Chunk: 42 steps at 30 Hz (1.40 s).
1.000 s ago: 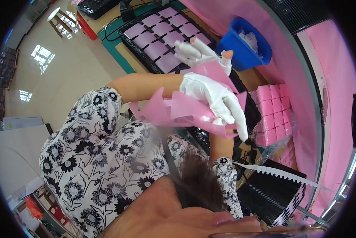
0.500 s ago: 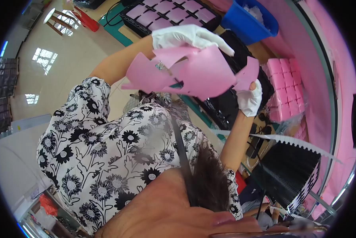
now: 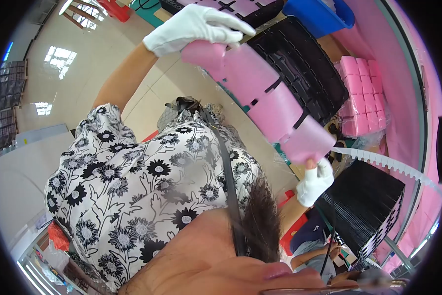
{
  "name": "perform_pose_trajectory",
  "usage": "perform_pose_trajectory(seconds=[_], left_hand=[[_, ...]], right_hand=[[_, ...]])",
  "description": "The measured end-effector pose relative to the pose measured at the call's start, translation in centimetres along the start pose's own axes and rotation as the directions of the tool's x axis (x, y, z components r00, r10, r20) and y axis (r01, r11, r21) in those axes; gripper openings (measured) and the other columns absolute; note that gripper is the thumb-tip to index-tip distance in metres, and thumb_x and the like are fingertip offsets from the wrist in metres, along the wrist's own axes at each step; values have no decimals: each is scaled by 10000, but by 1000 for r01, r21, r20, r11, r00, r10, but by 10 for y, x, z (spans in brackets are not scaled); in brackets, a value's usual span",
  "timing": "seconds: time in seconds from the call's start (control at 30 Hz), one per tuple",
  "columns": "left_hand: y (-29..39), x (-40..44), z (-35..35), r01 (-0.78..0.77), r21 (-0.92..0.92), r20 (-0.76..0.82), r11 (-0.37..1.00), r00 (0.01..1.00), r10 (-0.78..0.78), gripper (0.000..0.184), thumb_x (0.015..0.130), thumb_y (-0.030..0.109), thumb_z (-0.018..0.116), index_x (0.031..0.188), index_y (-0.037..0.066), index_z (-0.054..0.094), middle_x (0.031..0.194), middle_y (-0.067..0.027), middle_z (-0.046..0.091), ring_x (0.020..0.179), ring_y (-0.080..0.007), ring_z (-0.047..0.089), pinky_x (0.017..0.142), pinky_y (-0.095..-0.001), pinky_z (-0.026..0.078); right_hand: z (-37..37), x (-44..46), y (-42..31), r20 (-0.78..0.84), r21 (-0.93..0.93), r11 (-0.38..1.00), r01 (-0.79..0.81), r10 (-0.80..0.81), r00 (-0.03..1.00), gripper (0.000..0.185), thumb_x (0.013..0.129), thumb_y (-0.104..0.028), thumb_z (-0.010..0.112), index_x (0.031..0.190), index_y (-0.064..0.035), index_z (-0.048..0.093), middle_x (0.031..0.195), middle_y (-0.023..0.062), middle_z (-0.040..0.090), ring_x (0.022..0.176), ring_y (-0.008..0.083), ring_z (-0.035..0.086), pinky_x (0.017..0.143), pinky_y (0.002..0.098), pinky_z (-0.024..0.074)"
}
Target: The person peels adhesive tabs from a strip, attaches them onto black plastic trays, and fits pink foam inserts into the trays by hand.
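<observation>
Pink slotted strip (image 3: 280,110) was spread out in the air, an end to each side.
Step in hand, by the look of it: opening the strip out; next move seemed to call for both ends controlled, lest it fold. Left hand (image 3: 194,32): grip closed on one end, underside hidden. Right hand (image 3: 315,186): grip pinched the other. Strip lay between, touching both, alongside black tray (image 3: 332,73) in view.

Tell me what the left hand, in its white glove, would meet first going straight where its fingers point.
Past the curved pink slotted sheet, the left hand would probably first meet the black rectangular slotted tray; it seems to lie lower, so depth leaves contact unclear.
</observation>
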<state>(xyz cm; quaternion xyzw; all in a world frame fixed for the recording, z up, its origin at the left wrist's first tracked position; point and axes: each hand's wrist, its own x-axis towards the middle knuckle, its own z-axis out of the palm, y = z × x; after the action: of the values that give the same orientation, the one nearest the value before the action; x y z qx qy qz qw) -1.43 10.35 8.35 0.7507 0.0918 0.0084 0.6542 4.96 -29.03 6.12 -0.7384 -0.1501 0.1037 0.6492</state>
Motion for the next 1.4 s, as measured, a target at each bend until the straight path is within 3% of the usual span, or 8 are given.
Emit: perform_pose_trajectory(seconds=[0.13, 0.2, 0.33, 0.6, 0.67, 0.93, 1.3, 1.4], left_hand=[[-6, -28, -3, 104, 45, 49, 994, 993, -106, 264, 812, 68, 659, 1074, 54, 680, 927, -68, 680, 793, -91, 626, 712, -228, 504], [-13, -35, -1, 137, 113, 56, 984, 988, -144, 238, 793, 44, 667, 1029, 55, 698, 883, -63, 684, 743, -101, 635, 704, -243, 501], [-22, -35, -1, 220, 114, 172, 969, 956, -237, 248, 791, 109, 686, 1035, 67, 698, 854, -52, 671, 739, -90, 630, 704, -240, 494], [-67, 32, 11, 151, -95, -33, 984, 987, -154, 319, 859, 178, 637, 1144, 35, 634, 963, -53, 658, 814, -88, 619, 775, -220, 493], [-78, 53, 9, 111, -128, -19, 986, 993, -114, 331, 854, 185, 646, 1147, 33, 631, 994, -60, 662, 823, -91, 624, 788, -225, 492], [-82, 109, 25, -31, 33, -34, 999, 999, 32, 341, 848, 267, 650, 1116, 56, 652, 931, -54, 697, 895, -112, 622, 876, -232, 438], [-56, 144, 42, -99, 124, 55, 987, 994, 93, 419, 829, 225, 659, 1209, 61, 591, 965, -81, 692, 905, -112, 613, 879, -234, 425], [-54, 159, 51, -120, 242, -27, 963, 991, 130, 425, 821, 247, 658, 1204, 73, 596, 937, -57, 698, 878, -101, 606, 872, -234, 428]], right_hand=[[0, -39, 9, 63, -56, 986, -156, 159, 985, 193, 756, -40, 733, 912, 23, 638, 854, 65, 643, 740, 122, 574, 706, 251, 455], [7, -49, 2, 162, 114, 895, -432, 412, 897, 187, 751, -42, 740, 898, 17, 642, 842, 55, 638, 714, 107, 564, 665, 236, 448], [11, -52, 19, 67, -87, 906, -414, 420, 905, 139, 769, -61, 733, 823, 7, 623, 751, 8, 593, 642, 53, 473, 569, 195, 363], [66, 14, 65, -178, -73, 979, -192, 177, 968, 146, 838, -51, 630, 948, 45, 624, 841, 28, 632, 741, 77, 534, 690, 205, 420], [65, 36, 78, -207, -380, 922, -69, -12, 978, 133, 837, -54, 604, 923, 44, 627, 766, 27, 612, 678, 72, 509, 632, 214, 408], [52, 85, 81, -422, -514, 834, -203, -39, 906, 228, 838, -160, 571, 853, 63, 614, 617, 89, 573, 478, 144, 465, 484, 315, 381], [10, 109, 75, -514, -150, 912, -382, 258, 818, 151, 831, -117, 578, 821, 24, 632, 633, 52, 577, 514, 119, 490, 497, 270, 401], [16, 116, 90, -610, -351, 867, -354, 75, 789, 179, 820, -147, 590, 834, 25, 639, 633, 62, 592, 541, 140, 521, 536, 285, 423]])
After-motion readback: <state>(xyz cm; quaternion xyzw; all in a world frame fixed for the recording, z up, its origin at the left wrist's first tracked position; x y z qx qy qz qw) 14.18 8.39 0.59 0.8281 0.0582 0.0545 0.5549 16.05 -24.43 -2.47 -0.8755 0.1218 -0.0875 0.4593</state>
